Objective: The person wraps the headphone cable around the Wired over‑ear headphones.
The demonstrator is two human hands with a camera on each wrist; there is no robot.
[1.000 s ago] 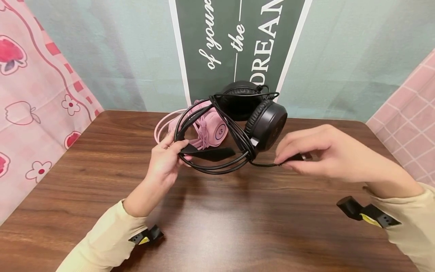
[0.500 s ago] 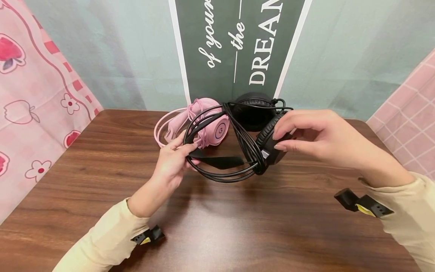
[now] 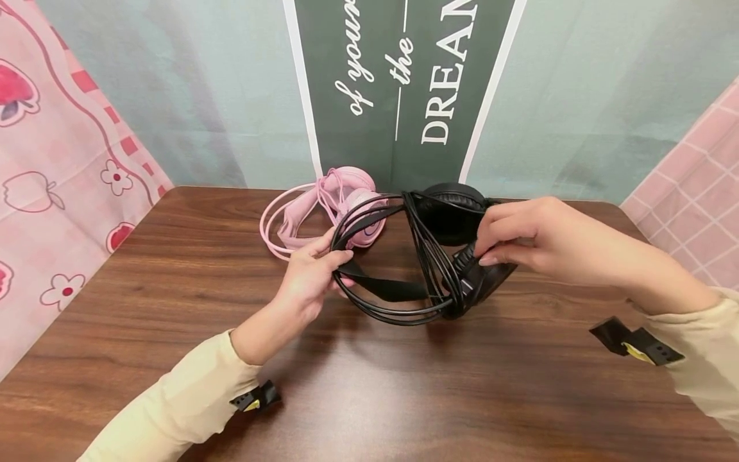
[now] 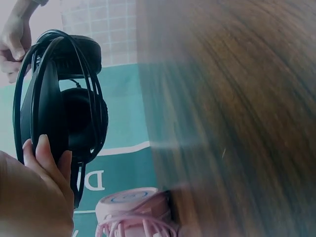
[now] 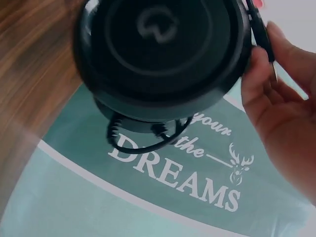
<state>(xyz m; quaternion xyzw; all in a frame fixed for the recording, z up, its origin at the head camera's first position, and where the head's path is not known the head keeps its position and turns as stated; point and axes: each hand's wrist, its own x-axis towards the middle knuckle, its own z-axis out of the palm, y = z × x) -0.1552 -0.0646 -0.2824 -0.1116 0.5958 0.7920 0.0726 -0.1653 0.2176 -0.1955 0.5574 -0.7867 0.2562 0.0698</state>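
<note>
My left hand grips the headband of a pair of black headphones, thumb over the padded strap. The headphones are held tilted above the table, ear cups to the right. Several loops of their black cable are wound around the band. My right hand is beside the nearer ear cup. In the right wrist view, its thumb and fingers pinch the cable's slim black plug with a metal tip. Behind the left hand, pink headphones with a wound pink cable lie on the table.
The brown wooden table ends at a pale green cloth wall with a dark lettered banner. A pink patterned cloth hangs at the left and pink tile-patterned cloth at the right.
The left hand has moved the black headphones right and lower, uncovering more of the pink pair. The right hand has brought the plug from the right in to the ear cup.
</note>
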